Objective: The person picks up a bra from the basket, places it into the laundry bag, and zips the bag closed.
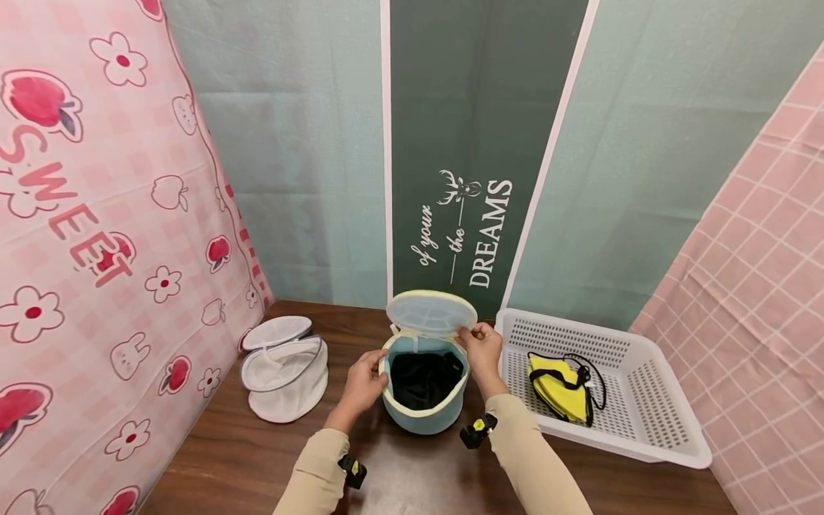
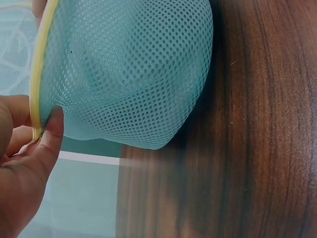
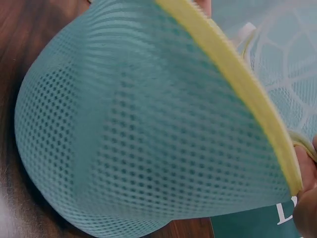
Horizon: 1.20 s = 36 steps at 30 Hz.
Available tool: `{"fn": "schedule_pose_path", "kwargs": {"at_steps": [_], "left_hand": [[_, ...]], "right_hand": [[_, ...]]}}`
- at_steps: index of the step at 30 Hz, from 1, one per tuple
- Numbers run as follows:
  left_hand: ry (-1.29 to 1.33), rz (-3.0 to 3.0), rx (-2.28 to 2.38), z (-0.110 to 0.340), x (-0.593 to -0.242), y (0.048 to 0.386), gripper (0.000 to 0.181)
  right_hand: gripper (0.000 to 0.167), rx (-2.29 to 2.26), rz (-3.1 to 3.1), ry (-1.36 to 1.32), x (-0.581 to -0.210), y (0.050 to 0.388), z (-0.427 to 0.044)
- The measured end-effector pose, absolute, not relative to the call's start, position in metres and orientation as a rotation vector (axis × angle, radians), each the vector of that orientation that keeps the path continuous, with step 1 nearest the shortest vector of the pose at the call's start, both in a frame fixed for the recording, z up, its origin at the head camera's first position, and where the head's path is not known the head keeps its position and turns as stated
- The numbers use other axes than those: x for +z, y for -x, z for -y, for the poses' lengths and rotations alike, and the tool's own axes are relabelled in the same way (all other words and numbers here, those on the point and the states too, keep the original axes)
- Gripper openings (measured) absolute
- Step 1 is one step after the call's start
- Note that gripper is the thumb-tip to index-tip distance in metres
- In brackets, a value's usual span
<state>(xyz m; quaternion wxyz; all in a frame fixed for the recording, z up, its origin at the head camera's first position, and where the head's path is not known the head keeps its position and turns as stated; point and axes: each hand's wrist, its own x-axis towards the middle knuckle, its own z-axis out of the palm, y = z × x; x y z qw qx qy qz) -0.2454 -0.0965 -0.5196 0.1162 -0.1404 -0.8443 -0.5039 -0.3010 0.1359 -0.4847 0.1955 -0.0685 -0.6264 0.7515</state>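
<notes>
A blue mesh laundry bag [image 1: 423, 422] with yellow zip trim stands upright on the table. Its round lid [image 1: 430, 313] is raised at the back, and a dark, crumpled cloth item [image 1: 425, 379] lies inside. At the bag's left side my left hand [image 1: 363, 383] pinches the rim; the left wrist view shows the thumb [image 2: 52, 131] against the outer mesh and fingers over the yellow edge. My right hand [image 1: 483, 350] grips the right side, where the lid meets the rim. Only part of that hand [image 3: 307, 198] shows at the right wrist view's edge.
On the left stands a white mesh bag [image 1: 290, 393] with grey trim, its lid up. A white perforated basket [image 1: 669, 400] sits to the right, holding a folded yellow item [image 1: 560, 386] with black straps and cord. Curtains [image 1: 309, 179] hang behind the wooden table [image 1: 212, 458].
</notes>
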Motion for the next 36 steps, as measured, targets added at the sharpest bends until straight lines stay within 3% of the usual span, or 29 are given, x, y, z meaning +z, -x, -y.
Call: {"fn": "schedule_pose_path", "kwargs": {"at_steps": [8, 14, 25, 36], "left_hand": [[0.305, 2.408, -1.531, 0.097, -0.52, 0.245, 0.039], [0.284, 2.336, -1.557, 0.096, -0.519, 0.245, 0.034], [0.172, 2.25, -1.766, 0.097, -0.518, 0.245, 0.027], [0.102, 2.265, -1.879, 0.099, -0.514, 0.245, 0.026]], "right_hand": [[0.024, 1.72, 1.972, 0.087, -0.493, 0.296, -0.142], [0.015, 1.57, 2.092, 0.028, -0.494, 0.292, -0.148], [0.01, 1.76, 2.081, -0.168, -0.494, 0.288, -0.16], [0.016, 1.909, 2.182, -0.232, -0.495, 0.285, -0.17]]}}
